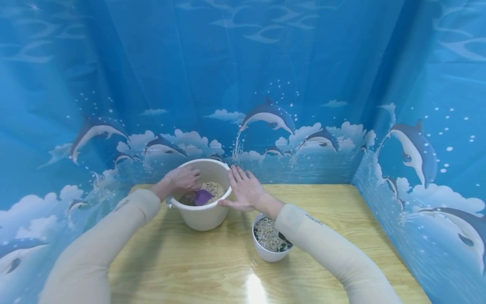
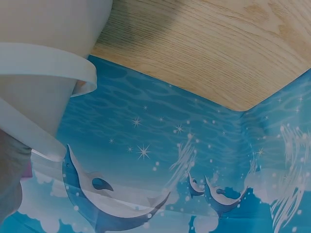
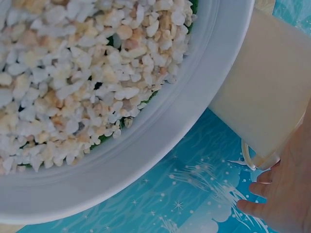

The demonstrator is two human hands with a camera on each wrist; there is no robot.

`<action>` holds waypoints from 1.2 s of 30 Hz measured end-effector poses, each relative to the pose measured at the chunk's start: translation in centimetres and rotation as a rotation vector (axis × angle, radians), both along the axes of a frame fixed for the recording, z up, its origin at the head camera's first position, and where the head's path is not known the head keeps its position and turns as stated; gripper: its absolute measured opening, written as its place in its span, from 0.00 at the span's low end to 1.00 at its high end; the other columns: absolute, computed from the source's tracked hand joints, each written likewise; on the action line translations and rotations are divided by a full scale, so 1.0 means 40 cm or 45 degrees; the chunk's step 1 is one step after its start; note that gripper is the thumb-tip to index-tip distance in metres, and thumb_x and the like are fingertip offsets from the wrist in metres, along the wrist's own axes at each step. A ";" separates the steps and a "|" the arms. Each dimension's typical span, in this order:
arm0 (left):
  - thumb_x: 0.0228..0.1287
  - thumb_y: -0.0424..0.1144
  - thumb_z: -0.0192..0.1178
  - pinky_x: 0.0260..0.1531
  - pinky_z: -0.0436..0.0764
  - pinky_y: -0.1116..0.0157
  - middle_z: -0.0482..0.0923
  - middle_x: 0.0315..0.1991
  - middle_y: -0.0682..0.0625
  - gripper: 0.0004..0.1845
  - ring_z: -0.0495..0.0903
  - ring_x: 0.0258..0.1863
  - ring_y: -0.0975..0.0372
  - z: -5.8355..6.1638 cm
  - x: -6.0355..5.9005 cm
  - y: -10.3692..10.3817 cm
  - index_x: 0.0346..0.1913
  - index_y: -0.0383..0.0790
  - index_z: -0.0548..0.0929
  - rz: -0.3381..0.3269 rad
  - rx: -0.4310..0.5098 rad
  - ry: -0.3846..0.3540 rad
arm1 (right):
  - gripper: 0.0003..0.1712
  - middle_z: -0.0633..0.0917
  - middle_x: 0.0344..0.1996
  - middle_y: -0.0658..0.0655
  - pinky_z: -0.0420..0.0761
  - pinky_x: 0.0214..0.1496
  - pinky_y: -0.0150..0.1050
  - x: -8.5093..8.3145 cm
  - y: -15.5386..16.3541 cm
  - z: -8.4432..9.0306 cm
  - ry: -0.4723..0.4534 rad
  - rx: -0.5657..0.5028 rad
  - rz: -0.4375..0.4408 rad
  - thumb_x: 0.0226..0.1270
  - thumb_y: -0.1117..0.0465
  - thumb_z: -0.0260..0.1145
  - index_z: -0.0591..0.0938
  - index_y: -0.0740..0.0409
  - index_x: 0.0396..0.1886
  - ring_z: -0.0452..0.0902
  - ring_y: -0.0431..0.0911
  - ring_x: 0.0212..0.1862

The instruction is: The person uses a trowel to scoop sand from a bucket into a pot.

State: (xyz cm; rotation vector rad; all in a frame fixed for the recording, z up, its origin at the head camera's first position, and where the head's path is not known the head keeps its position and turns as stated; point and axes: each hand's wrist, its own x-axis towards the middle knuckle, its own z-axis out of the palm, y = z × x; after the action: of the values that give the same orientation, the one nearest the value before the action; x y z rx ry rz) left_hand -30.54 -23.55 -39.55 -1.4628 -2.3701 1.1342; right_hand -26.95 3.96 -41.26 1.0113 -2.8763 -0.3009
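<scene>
The left hand [image 1: 184, 178] reached into the white bucket [image 1: 205, 217], fingers curled over the handle end of a purple scoop [image 1: 203, 196] — whether they truly gripped it could not be told. The scoop lay inside, its blade pointing toward the person, long axis running front to back, on pale gravel [image 1: 212, 188]. The right hand [image 1: 246, 191] rested flat-fingered against the bucket's rim. Nearer, a small white bowl [image 1: 267, 254] held pale pebbles [image 1: 267, 236] over dark material — both on the wooden table [image 1: 341, 219].
</scene>
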 end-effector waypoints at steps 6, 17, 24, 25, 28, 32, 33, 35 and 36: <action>0.72 0.65 0.58 0.46 0.80 0.60 0.84 0.40 0.51 0.20 0.77 0.44 0.58 0.000 0.002 0.004 0.45 0.54 0.87 0.030 -0.003 -0.020 | 0.68 0.51 0.86 0.68 0.62 0.84 0.58 0.000 0.000 0.001 -0.005 0.005 -0.003 0.69 0.14 0.36 0.45 0.64 0.86 0.52 0.59 0.86; 0.72 0.65 0.57 0.42 0.78 0.62 0.83 0.37 0.53 0.18 0.76 0.40 0.60 -0.006 0.006 0.003 0.42 0.57 0.87 -0.010 -0.008 0.001 | 0.68 0.51 0.86 0.68 0.62 0.84 0.58 -0.002 -0.001 -0.002 -0.001 0.001 0.001 0.69 0.14 0.36 0.46 0.65 0.86 0.52 0.59 0.86; 0.70 0.66 0.58 0.40 0.76 0.63 0.81 0.37 0.53 0.19 0.73 0.40 0.60 -0.009 0.007 0.010 0.45 0.58 0.87 -0.043 0.028 -0.052 | 0.69 0.51 0.86 0.68 0.62 0.84 0.58 -0.005 -0.001 -0.003 0.003 0.010 -0.001 0.68 0.13 0.35 0.46 0.65 0.86 0.52 0.59 0.86; 0.70 0.66 0.58 0.40 0.76 0.63 0.81 0.38 0.53 0.19 0.74 0.40 0.60 -0.009 0.007 0.011 0.45 0.57 0.87 -0.043 0.032 -0.055 | 0.68 0.51 0.86 0.68 0.62 0.84 0.58 -0.005 -0.001 -0.003 0.003 0.010 0.000 0.68 0.14 0.35 0.46 0.65 0.86 0.52 0.60 0.86; 0.70 0.66 0.58 0.41 0.76 0.62 0.82 0.39 0.53 0.20 0.75 0.42 0.60 -0.008 0.010 0.011 0.45 0.57 0.87 -0.067 0.031 -0.042 | 0.68 0.51 0.86 0.68 0.62 0.84 0.58 -0.004 -0.001 -0.002 -0.003 0.009 0.000 0.68 0.14 0.36 0.46 0.65 0.86 0.52 0.60 0.86; 0.71 0.67 0.57 0.42 0.76 0.62 0.82 0.40 0.53 0.20 0.75 0.43 0.60 -0.007 0.010 0.012 0.46 0.57 0.87 -0.118 0.020 -0.003 | 0.68 0.50 0.86 0.68 0.62 0.84 0.59 -0.003 0.000 -0.001 -0.009 0.006 -0.001 0.69 0.14 0.36 0.46 0.65 0.86 0.52 0.60 0.86; 0.71 0.67 0.57 0.42 0.76 0.62 0.82 0.39 0.53 0.20 0.75 0.43 0.60 -0.007 0.011 0.011 0.46 0.57 0.87 -0.131 0.022 0.005 | 0.68 0.50 0.86 0.68 0.62 0.84 0.58 -0.003 0.000 -0.001 -0.011 0.007 -0.002 0.69 0.14 0.35 0.46 0.65 0.86 0.52 0.60 0.86; 0.71 0.67 0.56 0.42 0.77 0.62 0.82 0.41 0.53 0.21 0.76 0.44 0.60 -0.008 0.011 0.010 0.46 0.57 0.87 -0.151 0.029 0.015 | 0.68 0.50 0.86 0.68 0.61 0.84 0.59 -0.003 -0.001 -0.002 -0.013 0.001 0.001 0.69 0.14 0.35 0.46 0.65 0.86 0.52 0.60 0.86; 0.71 0.67 0.56 0.42 0.77 0.62 0.82 0.41 0.52 0.21 0.76 0.44 0.59 -0.009 0.012 0.009 0.46 0.57 0.87 -0.159 0.039 0.017 | 0.68 0.50 0.86 0.68 0.61 0.84 0.58 -0.004 -0.001 -0.003 -0.012 0.000 0.003 0.69 0.14 0.35 0.46 0.65 0.86 0.52 0.60 0.86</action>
State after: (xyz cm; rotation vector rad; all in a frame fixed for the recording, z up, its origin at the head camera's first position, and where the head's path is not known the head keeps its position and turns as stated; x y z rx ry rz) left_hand -30.05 -23.21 -39.89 -1.5636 -2.2422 1.0697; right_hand -27.09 3.93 -41.36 1.0184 -2.8834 -0.2974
